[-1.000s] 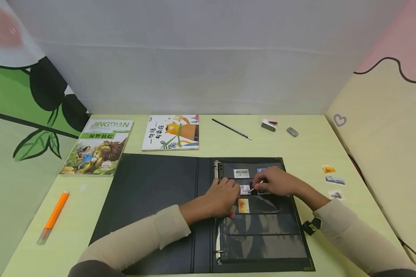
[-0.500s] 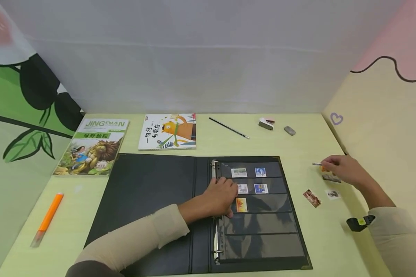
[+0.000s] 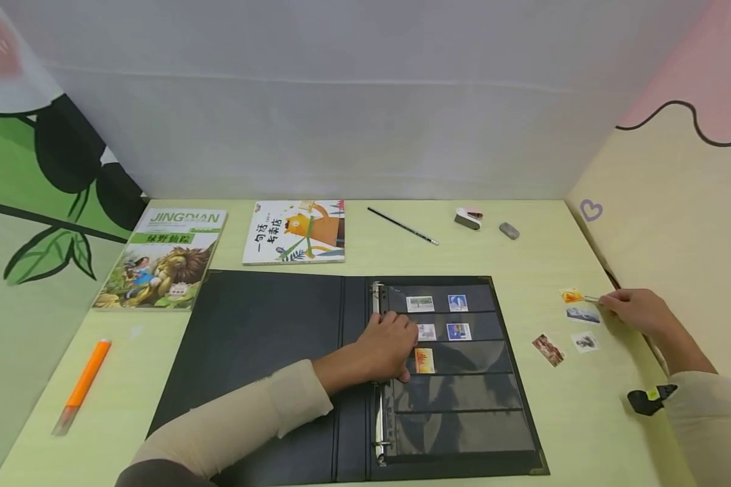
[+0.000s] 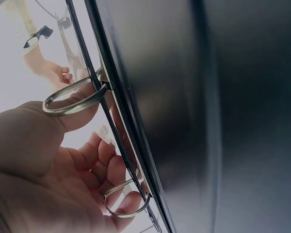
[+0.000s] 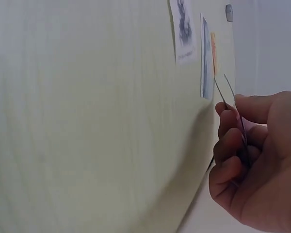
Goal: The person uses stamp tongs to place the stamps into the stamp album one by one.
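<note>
Right hand point(image 3: 639, 312): fingers curled round tweezers point(image 3: 592, 299), tips parted, beside orange stamp point(image 3: 571, 295)
Orange stamp: on table point(image 3: 585, 419), right of ring binder point(image 3: 274, 328)
Left hand point(image 3: 391, 346): loosely bent, resting on binder page point(image 3: 463, 433)

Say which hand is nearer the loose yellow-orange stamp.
Right. The right hand is just beside the stamp, tweezers pointing at it; the left hand is farther off, at the album.

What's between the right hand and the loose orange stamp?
The tweezers, held in the right hand, tips toward the loose orange stamp; the head view shows this.
</note>
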Demonstrator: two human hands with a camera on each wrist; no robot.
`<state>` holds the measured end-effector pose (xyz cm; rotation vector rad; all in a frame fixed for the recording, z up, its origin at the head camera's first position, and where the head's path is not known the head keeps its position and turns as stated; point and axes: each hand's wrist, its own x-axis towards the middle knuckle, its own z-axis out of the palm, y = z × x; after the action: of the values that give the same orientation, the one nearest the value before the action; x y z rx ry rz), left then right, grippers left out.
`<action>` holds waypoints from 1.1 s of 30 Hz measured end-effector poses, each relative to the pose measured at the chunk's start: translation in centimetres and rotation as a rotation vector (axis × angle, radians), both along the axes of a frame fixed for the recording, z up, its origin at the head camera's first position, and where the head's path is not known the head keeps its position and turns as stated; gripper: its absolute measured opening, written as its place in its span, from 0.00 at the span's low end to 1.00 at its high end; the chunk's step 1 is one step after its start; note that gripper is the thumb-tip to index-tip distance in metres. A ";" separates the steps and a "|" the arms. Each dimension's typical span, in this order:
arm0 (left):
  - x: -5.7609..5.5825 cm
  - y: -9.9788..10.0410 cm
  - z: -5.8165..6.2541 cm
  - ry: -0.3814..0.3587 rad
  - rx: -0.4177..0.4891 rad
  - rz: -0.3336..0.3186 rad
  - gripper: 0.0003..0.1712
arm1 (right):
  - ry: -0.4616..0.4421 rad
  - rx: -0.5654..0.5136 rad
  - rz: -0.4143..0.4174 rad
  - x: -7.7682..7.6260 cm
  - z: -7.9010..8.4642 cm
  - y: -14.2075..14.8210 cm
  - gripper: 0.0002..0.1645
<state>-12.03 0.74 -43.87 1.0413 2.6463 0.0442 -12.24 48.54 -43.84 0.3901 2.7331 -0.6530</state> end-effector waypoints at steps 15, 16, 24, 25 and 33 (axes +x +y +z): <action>0.0 0.0 0.3 0.021 -0.015 0.005 0.33 | 0.145 -0.115 0.195 -2.1 1.5 -6.7 0.27; 0.0 -0.1 0.2 0.025 -0.016 0.005 0.33 | 0.155 -0.135 0.221 -2.2 1.7 -7.7 0.25; -0.2 -0.1 0.3 0.052 -0.014 0.011 0.33 | 0.216 -0.187 0.450 -3.2 1.9 -15.4 0.10; -0.1 -0.1 0.3 0.050 -0.009 0.012 0.33 | 0.220 -0.178 0.475 -3.2 1.7 -16.2 0.08; 0.5 -0.2 0.0 0.023 -0.006 -0.009 0.31 | 0.156 -0.126 0.728 -2.6 0.1 -19.7 0.05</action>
<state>-11.57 0.52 -43.87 1.0575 2.6609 0.0221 -14.82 28.80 -43.79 -0.6823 2.6634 -0.6478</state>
